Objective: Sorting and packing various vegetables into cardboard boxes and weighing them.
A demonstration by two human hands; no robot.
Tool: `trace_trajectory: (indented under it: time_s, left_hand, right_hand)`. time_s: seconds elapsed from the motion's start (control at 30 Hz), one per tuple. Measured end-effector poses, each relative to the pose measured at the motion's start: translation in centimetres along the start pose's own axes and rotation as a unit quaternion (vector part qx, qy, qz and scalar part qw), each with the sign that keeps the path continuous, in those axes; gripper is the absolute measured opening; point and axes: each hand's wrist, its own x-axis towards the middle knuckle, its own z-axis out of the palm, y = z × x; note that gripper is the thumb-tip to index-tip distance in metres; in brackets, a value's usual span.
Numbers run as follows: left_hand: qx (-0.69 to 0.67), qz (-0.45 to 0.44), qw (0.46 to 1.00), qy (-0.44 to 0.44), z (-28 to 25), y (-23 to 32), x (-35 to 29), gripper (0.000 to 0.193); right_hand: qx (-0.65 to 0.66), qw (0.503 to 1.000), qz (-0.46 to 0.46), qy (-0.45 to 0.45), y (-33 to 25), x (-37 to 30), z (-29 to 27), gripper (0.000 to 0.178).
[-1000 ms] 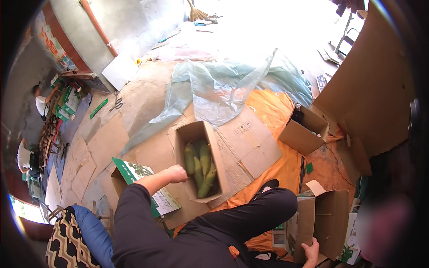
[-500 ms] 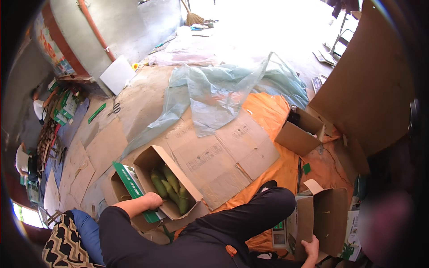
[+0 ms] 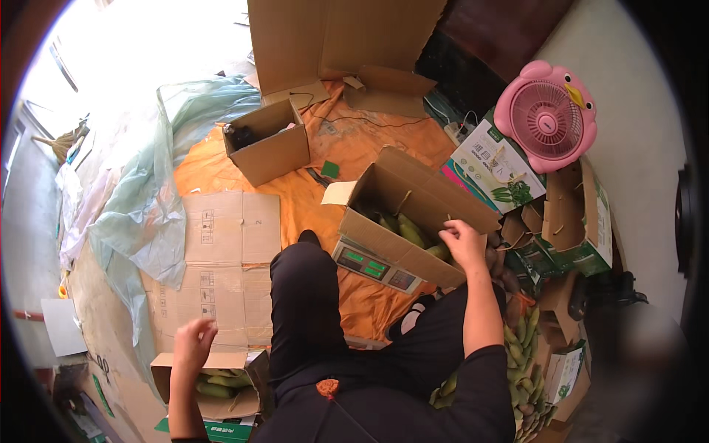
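My left hand (image 3: 195,342) is raised with curled fingers and nothing visible in them. Below and beside it stands an open cardboard box (image 3: 164,378) holding long green vegetables (image 3: 218,385). My right hand (image 3: 463,242) is over the near side of another open cardboard box (image 3: 465,208). Its fingers are bent together; what they hold, if anything, is hidden. More thick green vegetables (image 3: 410,230) lie inside this box. The box rests on a digital scale (image 3: 375,266) with green-lit displays, just beyond my right leg.
An orange sheet (image 3: 299,214) and flattened cardboard (image 3: 229,288) cover the floor. A box (image 3: 277,151) with dark things stands farther off. At right are a pink fan (image 3: 545,118), printed cartons (image 3: 496,166) and piled green vegetables (image 3: 526,369). A bluish plastic sheet (image 3: 144,221) lies left.
The view has swung right. My left hand has come off the left box and its green-and-white flap. My right hand has moved from the right box's outer side to its rim.
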Motion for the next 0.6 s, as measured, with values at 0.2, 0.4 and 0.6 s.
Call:
trace_trajectory:
  time_s: [0.2,0.4,0.6]
  left_hand:
    - [-0.154,0.149,0.975,-0.060,4.4,11.6,14.0,0.038]
    - [0.000,0.090,0.985,-0.149,12.9,19.8,24.4,0.051]
    - [0.165,0.085,0.959,-0.214,18.6,22.5,27.7,0.023]
  right_hand:
    - [-0.142,0.969,0.147,0.139,7.0,-1.2,-4.7,0.041]
    - [-0.067,0.960,0.270,-0.036,9.6,-1.6,-2.4,0.047]
    - [0.076,0.911,0.399,-0.067,12.6,-0.6,-2.4,0.051]
